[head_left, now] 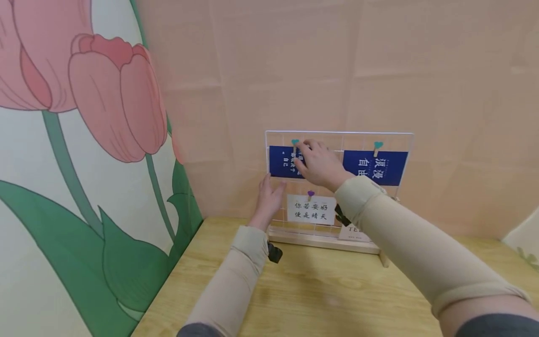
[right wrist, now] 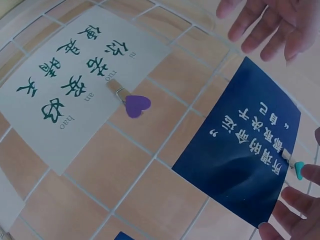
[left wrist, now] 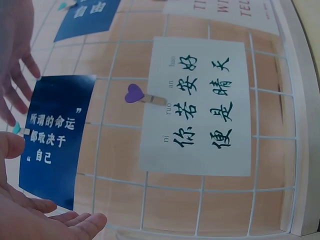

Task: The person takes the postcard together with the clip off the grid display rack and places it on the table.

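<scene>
A blue card (head_left: 278,161) with white characters hangs at the upper left of a white wire grid, under a teal heart clip (right wrist: 299,170). My right hand (head_left: 322,164) is at this card's right part, fingers spread and bent a little; in the right wrist view one fingertip is beside the clip, and contact is hard to tell. Low at the grid's left edge is my left hand (head_left: 269,199), its fingers extended near the card's lower corner in the left wrist view (left wrist: 47,210). Neither hand grips anything visible.
A white card (head_left: 311,209) under a purple heart clip (left wrist: 134,93) hangs below. Another blue card (head_left: 375,167) with a teal clip (head_left: 378,145) is at right. A pale card (head_left: 353,233) is partly hidden. The grid's wooden base (head_left: 324,242) stands on a wooden table (head_left: 311,290) before a draped wall.
</scene>
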